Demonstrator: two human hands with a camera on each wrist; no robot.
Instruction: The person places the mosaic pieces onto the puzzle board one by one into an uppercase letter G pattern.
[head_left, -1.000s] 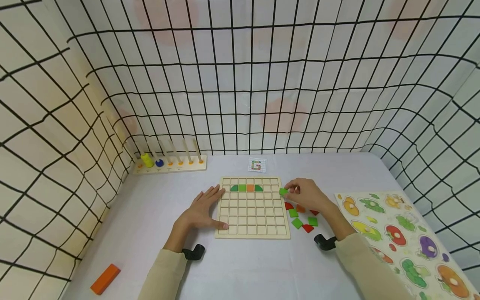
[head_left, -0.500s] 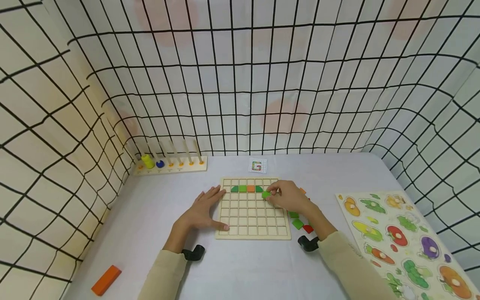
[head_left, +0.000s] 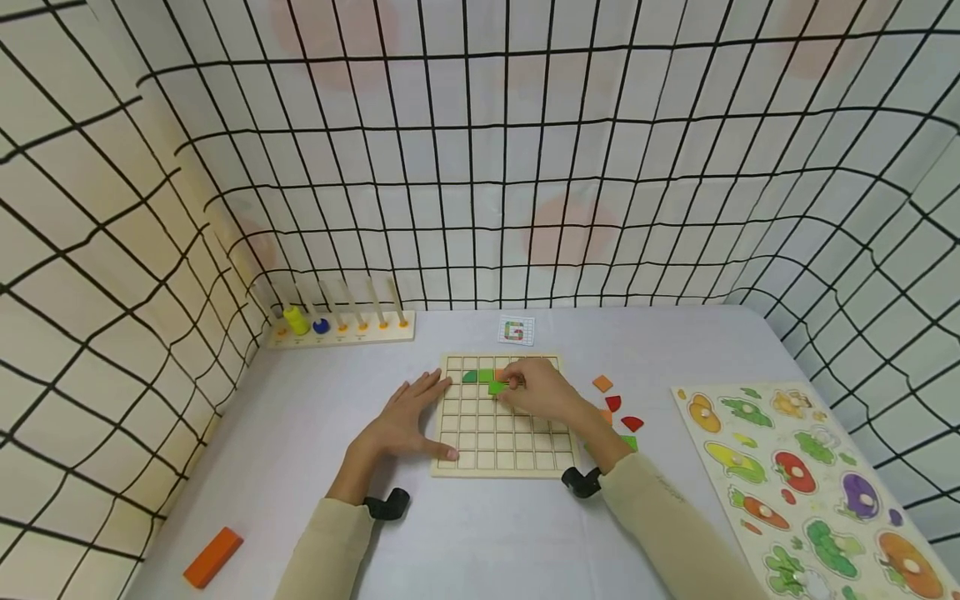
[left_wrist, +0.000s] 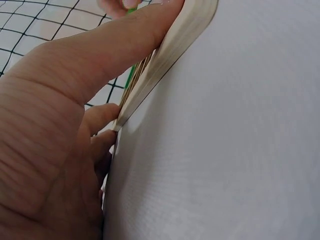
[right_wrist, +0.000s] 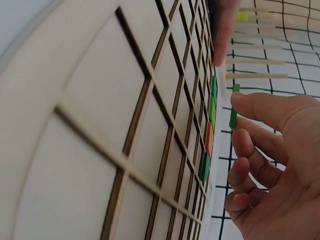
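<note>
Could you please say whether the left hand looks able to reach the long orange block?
Probably yes: only tablecloth lies between the left hand, resting on the board, and the orange block.

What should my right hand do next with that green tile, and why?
Probably lower the green tile into a bare square of the board: your right hand pinches it, raised, while your left hand rests along the board's edge.

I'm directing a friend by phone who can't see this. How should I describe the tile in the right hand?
Find the pale gridded board on the white tabletop. Over its far half, the right hand pinches a small light-green tile. Unlike the row of tiles lying in the board's cells, this one is held up off the board.
</note>
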